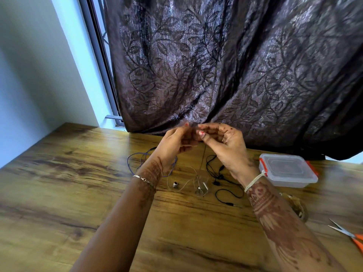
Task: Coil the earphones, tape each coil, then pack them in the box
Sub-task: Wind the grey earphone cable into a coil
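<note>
My left hand and my right hand are raised above the table's far side, fingertips pinched together. Between them is a faint, translucent strip that looks like a piece of clear tape. Three earphones lie loose on the table below. The blue earphones are partly hidden behind my left wrist. The clear earphones with metal buds lie in the middle. The black earphones sprawl uncoiled to the right. The clear plastic box with orange clips stands shut on the right.
A tape roll peeks out from behind my right forearm. Orange-handled scissors lie at the right edge. A dark patterned curtain hangs down to the wooden table at the back; a wall is at the left.
</note>
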